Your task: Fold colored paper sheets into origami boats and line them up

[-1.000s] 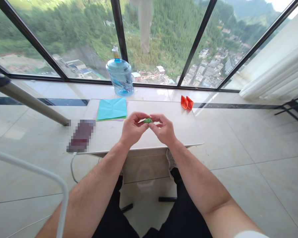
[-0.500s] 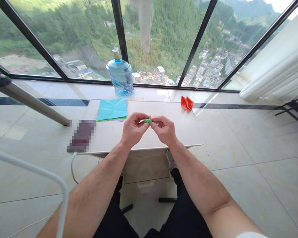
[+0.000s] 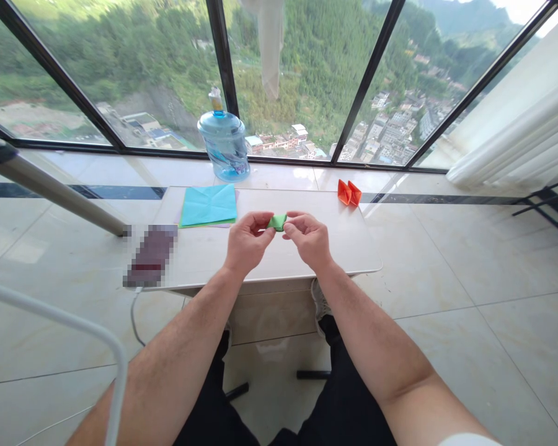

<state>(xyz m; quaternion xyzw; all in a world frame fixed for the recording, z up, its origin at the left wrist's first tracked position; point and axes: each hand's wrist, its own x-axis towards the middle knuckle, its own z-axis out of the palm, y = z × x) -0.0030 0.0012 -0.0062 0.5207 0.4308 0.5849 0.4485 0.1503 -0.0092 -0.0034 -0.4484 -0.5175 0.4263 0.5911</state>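
Between my two hands, above the middle of the white table [image 3: 204, 260], is a small folded piece of green paper [image 3: 277, 222]. My left hand [image 3: 250, 241] pinches its left end between thumb and fingers. On the right end, the fingertips and thumb of my right hand [image 3: 309, 238] are closed. The paper's underside and part of its ends are hidden behind my fingers. A stack of coloured paper sheets [image 3: 208, 204], light blue on top, lies to the left beyond my left hand. At the table's far right corner stands a folded orange paper piece [image 3: 349, 193] with two pointed parts.
A blue water jug [image 3: 224, 145] stands behind the table by the window. A blurred-out flat object [image 3: 151, 254] with a cable lies at the table's left edge. A slanted pole [image 3: 65, 189] and a white curved tube [image 3: 74, 316] are at the left.
The green paper has turned between my fingers, so a flatter, wider face of it shows. Both hands stay in nearly the same place, with the fingers slightly shifted.
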